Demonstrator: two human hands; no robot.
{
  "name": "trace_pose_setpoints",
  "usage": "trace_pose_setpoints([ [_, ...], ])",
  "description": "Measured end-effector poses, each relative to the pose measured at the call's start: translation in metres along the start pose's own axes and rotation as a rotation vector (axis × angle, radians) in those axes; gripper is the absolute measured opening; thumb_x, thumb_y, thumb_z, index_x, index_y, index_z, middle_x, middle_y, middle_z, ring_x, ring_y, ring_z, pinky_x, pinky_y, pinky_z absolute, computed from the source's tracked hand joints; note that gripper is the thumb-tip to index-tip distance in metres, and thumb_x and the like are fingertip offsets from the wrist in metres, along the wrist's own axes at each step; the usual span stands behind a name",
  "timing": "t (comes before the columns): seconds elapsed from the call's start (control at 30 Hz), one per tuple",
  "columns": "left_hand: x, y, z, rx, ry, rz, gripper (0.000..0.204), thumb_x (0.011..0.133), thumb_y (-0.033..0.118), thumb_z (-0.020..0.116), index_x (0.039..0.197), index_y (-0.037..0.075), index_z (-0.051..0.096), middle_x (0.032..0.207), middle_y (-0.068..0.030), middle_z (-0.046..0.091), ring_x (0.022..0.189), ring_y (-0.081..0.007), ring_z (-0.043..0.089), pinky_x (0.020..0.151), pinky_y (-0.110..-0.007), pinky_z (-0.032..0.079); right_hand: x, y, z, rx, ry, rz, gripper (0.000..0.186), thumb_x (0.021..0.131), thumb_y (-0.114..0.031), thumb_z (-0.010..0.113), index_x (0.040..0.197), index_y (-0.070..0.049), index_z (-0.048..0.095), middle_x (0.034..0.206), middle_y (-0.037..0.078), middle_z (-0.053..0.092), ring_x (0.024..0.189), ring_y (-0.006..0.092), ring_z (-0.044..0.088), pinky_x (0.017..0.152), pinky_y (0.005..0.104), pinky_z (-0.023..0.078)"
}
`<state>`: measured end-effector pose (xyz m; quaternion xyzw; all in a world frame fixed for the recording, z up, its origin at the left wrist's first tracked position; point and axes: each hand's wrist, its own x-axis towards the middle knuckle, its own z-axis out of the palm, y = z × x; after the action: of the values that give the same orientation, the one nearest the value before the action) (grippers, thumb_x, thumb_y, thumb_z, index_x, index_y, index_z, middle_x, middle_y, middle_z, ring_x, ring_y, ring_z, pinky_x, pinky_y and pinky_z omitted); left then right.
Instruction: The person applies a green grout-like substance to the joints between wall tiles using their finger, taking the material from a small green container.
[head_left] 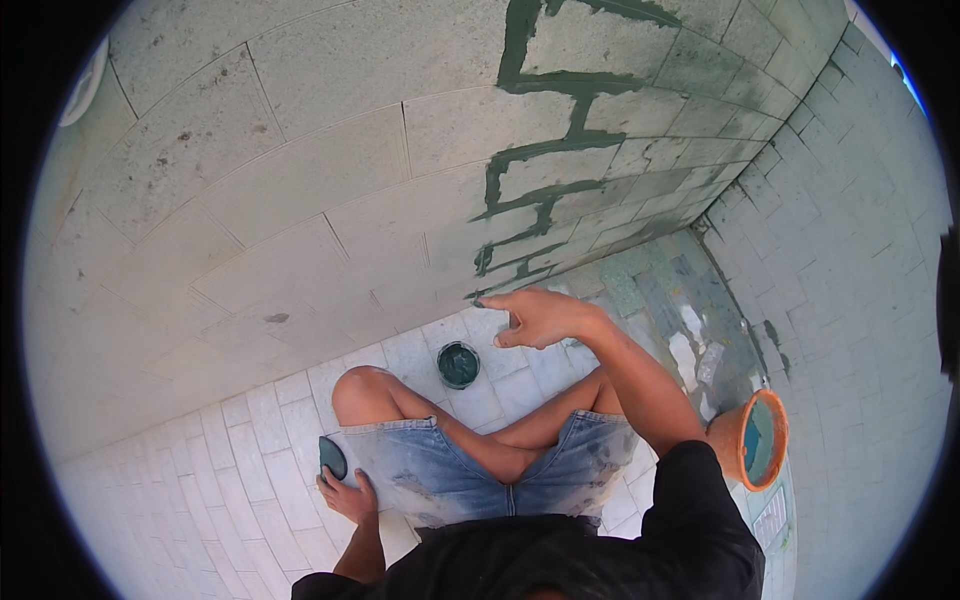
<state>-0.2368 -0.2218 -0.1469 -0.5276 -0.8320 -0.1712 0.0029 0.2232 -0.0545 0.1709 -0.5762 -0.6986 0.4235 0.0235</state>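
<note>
A green pad (332, 458) is being touched by the left hand (349, 499), grip unclear, the right hand (540, 318) being held unclenched.

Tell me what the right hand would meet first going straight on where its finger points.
Probably the wall, low down: the right hand points leftward, close beside it. One view leaves depth unclear, so they may already be touching.

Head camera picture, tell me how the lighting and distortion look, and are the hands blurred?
In the head view, light is soft, without hard shadows; in the head view, the tile joints on the wall bow and the corners go black; in the head view, the right hand and left hand look reasonably sharp, without obvious motion blur.
</note>
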Motion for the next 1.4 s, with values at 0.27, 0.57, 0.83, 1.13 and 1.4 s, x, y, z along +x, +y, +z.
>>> trace_pose_setpoints([
  [0.27,0.0,-0.007,-0.001,-0.044,0.019,0.006,0.078,0.085,0.043,0.068,0.15,0.01,0.038,0.15,-0.0249,0.038,0.138,-0.0418,0.038,0.111,-0.053,0.032,0.093,0.018,0.161,-0.198,-0.327,0.331,0.091,0.077,-0.013,0.073,0.157,-0.013,0.031,0.105,0.018,0.073,0.064,0.0261,0.071,0.061,0.0372,0.059],
  [0.57,-0.003,-0.009,-0.004,-0.108,0.031,0.028,0.075,0.089,0.048,0.066,0.147,0.009,0.041,0.149,-0.026,0.037,0.136,-0.0428,0.039,0.11,-0.054,0.033,0.18,0.041,0.2,-0.673,-0.543,0.531,0.048,0.081,-0.019,0.075,0.129,-0.017,0.066,0.112,0.007,0.074,0.103,0.024,0.071,0.091,0.0391,0.053],
  [0.83,-0.002,-0.018,0.001,-0.153,0.063,0.068,0.073,0.089,0.046,0.066,0.147,0.008,0.04,0.148,-0.025,0.039,0.135,-0.0426,0.04,0.109,-0.054,0.033,0.165,0.039,0.203,-0.531,-0.252,0.414,0.023,0.085,-0.017,0.07,0.106,-0.009,0.075,0.107,0.009,0.075,0.099,0.0245,0.071,0.084,0.0397,0.056],
  [1.13,-0.002,-0.035,-0.001,-0.459,0.131,0.194,0.081,0.088,0.033,0.066,0.151,-0.002,0.029,0.151,-0.0324,0.027,0.139,-0.0501,0.031,0.115,-0.057,0.027,0.098,0.035,0.169,0.174,-0.138,0.401,0.05,0.083,-0.007,0.066,0.132,-0.004,0.057,0.09,0.017,0.071,0.065,0.0239,0.07,0.054,0.0363,0.055],
  [1.4,-0.082,-0.095,-0.047,-0.262,-0.265,0.698,0.07,0.082,0.032,0.072,0.139,0.001,0.048,0.146,-0.0304,0.037,0.138,-0.0478,0.034,0.114,-0.06,0.024,0.059,0.038,0.087,0.402,0.242,0.291,0.043,0.079,-0.007,0.064,0.122,-0.005,0.058,0.084,0.011,0.068,0.056,0.0209,0.068,0.047,0.0349,0.053],
])
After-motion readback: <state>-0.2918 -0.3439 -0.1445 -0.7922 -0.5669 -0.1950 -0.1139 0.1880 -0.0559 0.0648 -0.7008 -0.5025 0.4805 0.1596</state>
